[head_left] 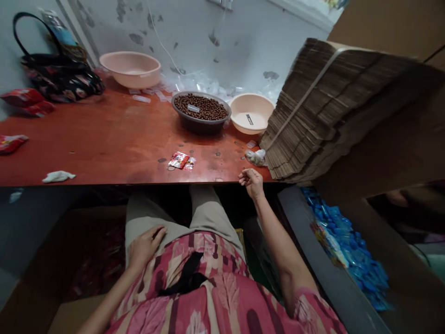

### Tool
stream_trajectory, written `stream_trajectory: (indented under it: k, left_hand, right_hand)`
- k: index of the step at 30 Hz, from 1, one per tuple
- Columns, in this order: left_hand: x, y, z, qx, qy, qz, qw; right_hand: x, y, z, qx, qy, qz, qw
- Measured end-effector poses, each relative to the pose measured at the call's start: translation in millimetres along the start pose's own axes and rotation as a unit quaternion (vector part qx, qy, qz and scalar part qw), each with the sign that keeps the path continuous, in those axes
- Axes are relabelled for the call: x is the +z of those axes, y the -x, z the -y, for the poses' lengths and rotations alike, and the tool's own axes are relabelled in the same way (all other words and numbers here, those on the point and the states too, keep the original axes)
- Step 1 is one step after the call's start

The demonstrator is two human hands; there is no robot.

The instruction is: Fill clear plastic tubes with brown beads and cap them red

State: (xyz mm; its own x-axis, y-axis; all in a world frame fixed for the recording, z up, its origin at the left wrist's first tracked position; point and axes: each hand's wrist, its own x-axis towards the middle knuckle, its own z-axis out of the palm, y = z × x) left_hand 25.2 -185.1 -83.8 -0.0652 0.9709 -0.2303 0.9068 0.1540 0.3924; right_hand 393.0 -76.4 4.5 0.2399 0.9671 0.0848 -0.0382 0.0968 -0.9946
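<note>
My left hand (146, 245) lies on my left thigh, fingers stretched out, holding nothing that I can see. Over the table's front edge, my right hand (251, 182) has its fingers curled in towards the thumb; whatever they may hold is hidden or too small to make out. Just beyond it sits a small knotted clear plastic bag (256, 157). To its left on the tabletop lies a small red printed packet (179, 159), with a clear printed wrapper (189, 163) beside it. A dark basin (201, 126) full of round brown balls stands farther back.
A cream basin (252, 125) and a pink basin (130, 76) stand along the wall. Strapped flat cardboard (306, 116) is stacked at right, above a box of blue packets (347, 246). A floral handbag (62, 79), red packets (26, 99) and a crumpled tissue (58, 176) are at left.
</note>
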Motion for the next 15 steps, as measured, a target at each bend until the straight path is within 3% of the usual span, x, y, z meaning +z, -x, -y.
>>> stream_trajectory:
  k: [3,8,12,15]
  left_hand:
    - [-1.9,3,0,-0.014,0.002,0.002,1.0]
    - [-3.1,2,-2,-0.012,0.028,0.013,0.999]
    - [0.8,1,8,-0.033,0.15,-0.069,0.986]
    - [1.7,2,19,-0.09,0.245,-0.091,0.961]
  right_hand:
    - [-15,14,-15,0.005,0.136,-0.004,0.991]
    - [-18,28,-58,0.034,0.272,0.067,0.959]
    - [-13,17,-97,0.087,0.417,0.122,0.896]
    - [-13,-3,-119,0.139,0.516,0.146,0.832]
